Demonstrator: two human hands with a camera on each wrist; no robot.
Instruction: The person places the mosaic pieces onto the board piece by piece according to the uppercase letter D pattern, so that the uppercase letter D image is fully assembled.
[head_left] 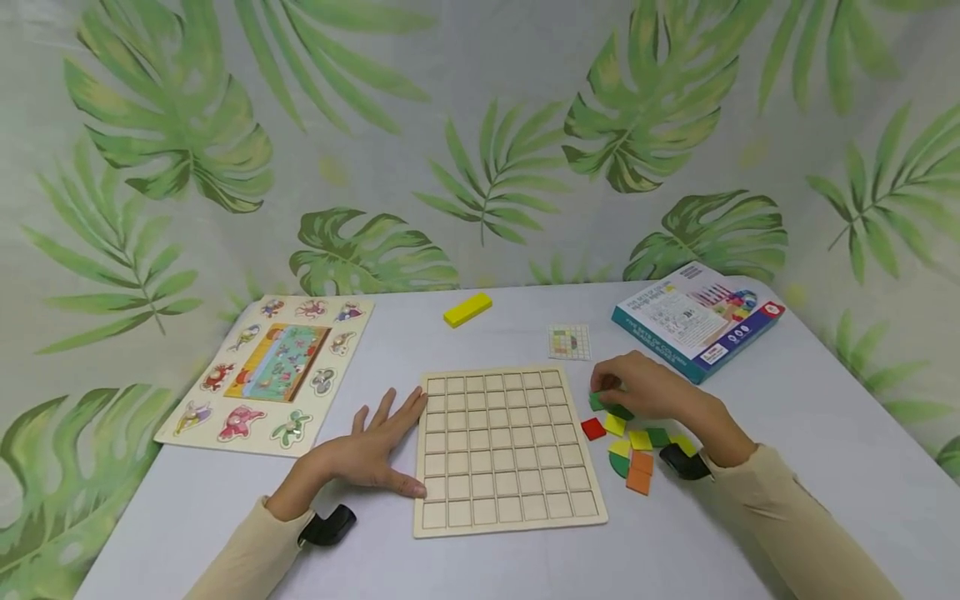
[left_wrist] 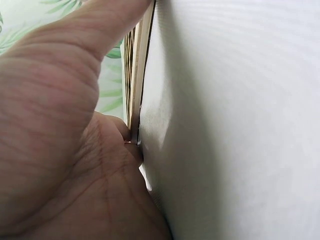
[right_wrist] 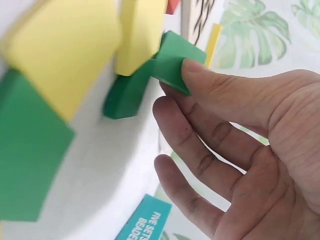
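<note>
Pinching a green tile (right_wrist: 175, 62), right hand (head_left: 648, 387) (left hand (head_left: 371, 450) steadies board (head_left: 506, 450)).

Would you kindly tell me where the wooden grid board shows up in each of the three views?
Head: the wooden grid board lies flat at table centre, the left hand resting open against its left edge.
Left wrist: only its thin edge shows, upper centre, beside the thumb.
Right wrist: a pale sliver at top centre may be it; I cannot tell.
Shared landmark: the leaf-print backdrop, seen in all three views.
</note>
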